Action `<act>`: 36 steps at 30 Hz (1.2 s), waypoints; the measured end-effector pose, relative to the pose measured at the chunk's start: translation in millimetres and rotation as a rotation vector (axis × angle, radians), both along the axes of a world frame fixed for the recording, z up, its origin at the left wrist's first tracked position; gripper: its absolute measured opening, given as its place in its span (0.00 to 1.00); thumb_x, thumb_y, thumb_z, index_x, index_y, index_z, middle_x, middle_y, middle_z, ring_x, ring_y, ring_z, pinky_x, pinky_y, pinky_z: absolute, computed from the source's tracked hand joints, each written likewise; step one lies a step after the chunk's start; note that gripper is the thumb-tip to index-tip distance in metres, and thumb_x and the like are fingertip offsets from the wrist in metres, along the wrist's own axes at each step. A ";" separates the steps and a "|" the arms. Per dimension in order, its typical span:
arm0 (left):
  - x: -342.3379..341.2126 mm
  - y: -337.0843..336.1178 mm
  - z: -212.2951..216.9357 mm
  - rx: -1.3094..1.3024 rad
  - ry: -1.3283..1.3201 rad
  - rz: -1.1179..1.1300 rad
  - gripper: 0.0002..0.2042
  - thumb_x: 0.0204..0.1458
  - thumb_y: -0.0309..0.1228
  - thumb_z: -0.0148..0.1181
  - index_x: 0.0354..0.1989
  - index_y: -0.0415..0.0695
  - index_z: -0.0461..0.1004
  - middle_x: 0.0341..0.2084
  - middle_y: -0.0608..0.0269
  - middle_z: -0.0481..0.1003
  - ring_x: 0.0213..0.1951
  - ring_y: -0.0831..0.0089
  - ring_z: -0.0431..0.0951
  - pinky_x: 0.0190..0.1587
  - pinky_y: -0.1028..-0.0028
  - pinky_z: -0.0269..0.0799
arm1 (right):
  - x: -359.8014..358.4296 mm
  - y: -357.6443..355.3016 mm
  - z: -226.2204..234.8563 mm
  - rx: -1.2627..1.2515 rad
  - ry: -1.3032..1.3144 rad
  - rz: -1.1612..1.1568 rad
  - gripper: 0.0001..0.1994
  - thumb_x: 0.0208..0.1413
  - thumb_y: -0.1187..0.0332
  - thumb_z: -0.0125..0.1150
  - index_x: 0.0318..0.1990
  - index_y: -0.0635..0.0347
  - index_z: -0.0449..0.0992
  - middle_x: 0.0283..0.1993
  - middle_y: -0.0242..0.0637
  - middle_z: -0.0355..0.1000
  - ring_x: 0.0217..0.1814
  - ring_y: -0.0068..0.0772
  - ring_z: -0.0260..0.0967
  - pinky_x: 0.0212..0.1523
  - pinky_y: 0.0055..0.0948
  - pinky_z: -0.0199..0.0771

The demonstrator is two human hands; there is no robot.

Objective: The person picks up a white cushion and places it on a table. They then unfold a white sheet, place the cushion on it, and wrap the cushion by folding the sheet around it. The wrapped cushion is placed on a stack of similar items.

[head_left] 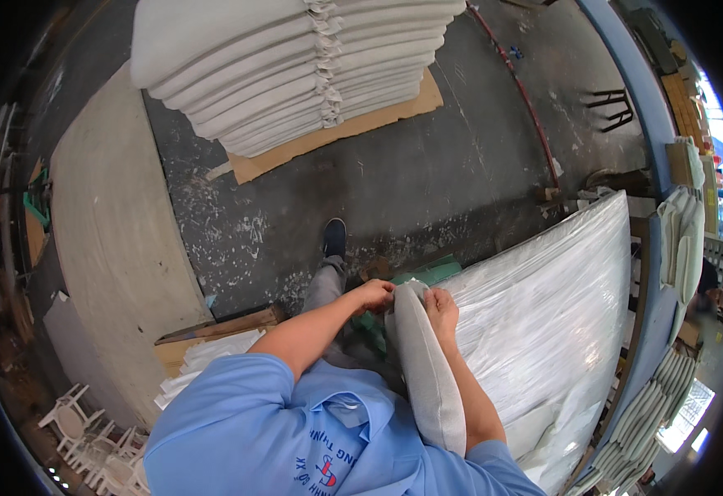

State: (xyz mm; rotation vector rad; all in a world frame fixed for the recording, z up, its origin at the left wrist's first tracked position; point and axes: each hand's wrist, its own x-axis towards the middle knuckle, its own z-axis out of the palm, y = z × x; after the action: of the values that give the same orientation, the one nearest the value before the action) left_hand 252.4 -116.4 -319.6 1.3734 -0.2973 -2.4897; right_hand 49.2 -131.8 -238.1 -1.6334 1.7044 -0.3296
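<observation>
A long grey fabric cushion (430,376) stands on edge between my forearms, its lower end against my chest. At its far end, a small whitish piece of cloth (415,286) shows between my hands. My left hand (375,295) is closed at the left side of that end, with the fingertips pinched together. My right hand (441,314) grips the right side of the same end, thumb and fingers bent onto the fabric. What lies right under the fingertips is too small to make out.
Ahead, a tall stack of pale cushions (287,74) rests on cardboard (341,142). A plastic-wrapped slab (543,306) lies close on my right, and a large pale board (113,240) on the left. Green material (427,274) lies beyond my hands. White chairs (76,422) stand lower left.
</observation>
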 end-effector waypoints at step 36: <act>4.2 -13.5 57.5 0.168 -0.375 0.575 0.14 0.52 0.25 0.53 0.45 0.46 0.82 0.38 0.62 0.81 0.42 0.64 0.80 0.44 0.62 0.75 | 49.0 -73.6 -74.9 0.375 0.245 0.089 0.24 0.63 0.51 0.54 0.41 0.68 0.83 0.43 0.62 0.79 0.54 0.63 0.76 0.55 0.50 0.73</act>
State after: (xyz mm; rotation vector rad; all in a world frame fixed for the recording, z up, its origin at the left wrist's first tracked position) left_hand 256.6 -129.9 -262.0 1.6987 0.2172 -1.8169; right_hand 98.2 -205.4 -313.0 -1.5053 1.7372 0.2326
